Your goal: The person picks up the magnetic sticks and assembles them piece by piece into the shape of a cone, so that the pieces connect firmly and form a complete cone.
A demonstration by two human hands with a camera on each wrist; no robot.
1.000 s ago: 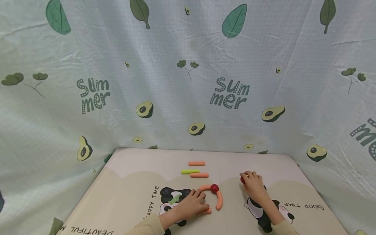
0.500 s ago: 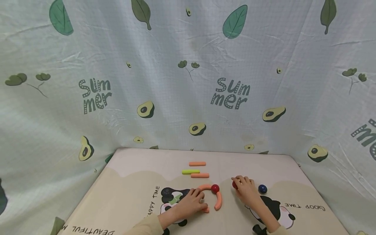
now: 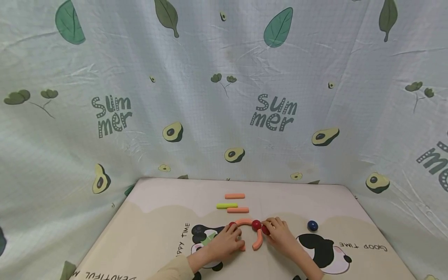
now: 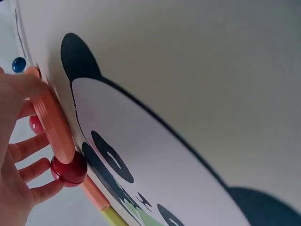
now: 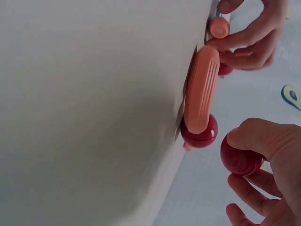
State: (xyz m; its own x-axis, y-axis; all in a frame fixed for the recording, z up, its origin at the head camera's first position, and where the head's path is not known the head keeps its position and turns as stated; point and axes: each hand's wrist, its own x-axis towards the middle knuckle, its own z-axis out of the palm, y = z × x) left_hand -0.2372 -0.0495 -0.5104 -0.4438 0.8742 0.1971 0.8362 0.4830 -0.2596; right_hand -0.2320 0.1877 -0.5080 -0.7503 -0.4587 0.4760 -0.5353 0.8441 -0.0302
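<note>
My right hand (image 3: 281, 236) pinches a glossy red ball (image 5: 241, 157) between thumb and fingers. It holds this ball right beside a second red ball (image 3: 256, 224), where two curved orange sticks meet: an upper one (image 3: 244, 221) and a right one (image 3: 257, 240). My left hand (image 3: 225, 243) lies on the left side of this ring-like shape. Its thumb and fingers grip another curved orange stick (image 4: 52, 125), mostly hidden in the head view. Other left fingertips touch a red ball (image 4: 69, 168) at that stick's end.
Behind the hands lie two straight orange sticks, a far one (image 3: 235, 196) and a nearer one (image 3: 238, 210), with a yellow-green stick (image 3: 226, 206) beside them. A blue ball (image 3: 312, 225) sits to the right. The table mat (image 3: 147, 221) has printed pandas; a patterned curtain (image 3: 196, 101) hangs behind.
My right hand has carried its red ball leftward to the curved sticks, uncovering the blue ball. The right curved stick has tilted a little. My left hand has stayed nearly in place.
</note>
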